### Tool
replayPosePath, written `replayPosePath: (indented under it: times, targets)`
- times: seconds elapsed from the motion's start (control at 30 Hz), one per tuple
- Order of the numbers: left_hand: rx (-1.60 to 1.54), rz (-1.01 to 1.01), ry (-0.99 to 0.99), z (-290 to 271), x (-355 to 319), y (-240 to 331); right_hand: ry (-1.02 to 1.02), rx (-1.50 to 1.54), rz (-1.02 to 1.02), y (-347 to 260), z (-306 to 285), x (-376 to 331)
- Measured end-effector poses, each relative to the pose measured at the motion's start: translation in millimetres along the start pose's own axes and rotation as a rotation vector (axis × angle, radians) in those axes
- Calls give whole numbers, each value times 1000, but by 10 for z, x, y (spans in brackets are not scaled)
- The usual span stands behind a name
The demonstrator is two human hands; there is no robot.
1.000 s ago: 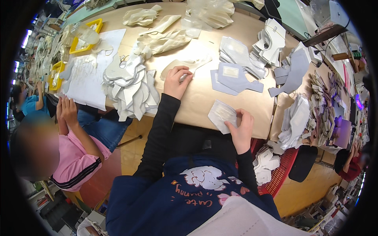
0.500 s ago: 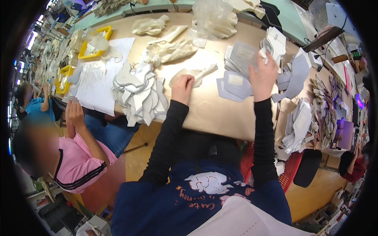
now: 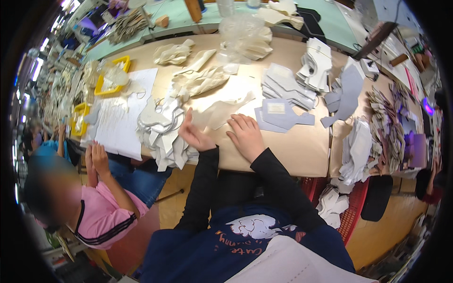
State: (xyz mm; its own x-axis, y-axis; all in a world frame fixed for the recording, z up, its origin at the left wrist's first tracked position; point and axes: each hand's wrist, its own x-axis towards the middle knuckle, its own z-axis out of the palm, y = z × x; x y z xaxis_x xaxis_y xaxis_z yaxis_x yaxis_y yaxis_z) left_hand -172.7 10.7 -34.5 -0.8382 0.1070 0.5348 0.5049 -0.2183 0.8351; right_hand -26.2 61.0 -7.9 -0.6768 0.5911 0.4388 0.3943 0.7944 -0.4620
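Observation:
My left hand (image 3: pixel 196 136) is raised beside the pile of white and grey cut pieces (image 3: pixel 163 123), its fingers apart and nothing visible in them. Flat on the tabletop, with fingers stretched out, rests my right hand (image 3: pixel 247 136). Just beyond both hands lies a thin, cream translucent piece (image 3: pixel 218 113), pale against the brown table covering. To the right of my right hand are a few flat grey cut pieces (image 3: pixel 278 114), one with a pale rectangle on it. Behind them sits a fanned stack of grey-white pieces (image 3: pixel 287 88).
Crumpled cream pieces (image 3: pixel 200 81) and a clear plastic bag (image 3: pixel 243 35) lie toward the back. A tied white stack (image 3: pixel 315 63) and a blue-grey piece (image 3: pixel 349 92) are on the right. A co-worker in pink (image 3: pixel 111 207) sits left, near yellow trays (image 3: pixel 100 88). Below stands a red basket (image 3: pixel 355 210).
My right hand has moved left from the grey stack to the table near my left hand. The left hand has come off the cream piece and shifted left, opening. The view has shifted slightly.

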Motion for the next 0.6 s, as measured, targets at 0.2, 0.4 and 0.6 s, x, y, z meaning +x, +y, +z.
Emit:
replayPosePath:
  times: [0.2,0.4,0.6]
  targets:
    - [-246,573,-591,-67,-347,331,4,643,138,178,22,-60]
    - [-164,447,-1119,-227,-567,667,-115,1758,628,404,-535,-625]
    - [-102,359,-1311,-192,-853,937,-32,1289,681,258,-1151,-1285]
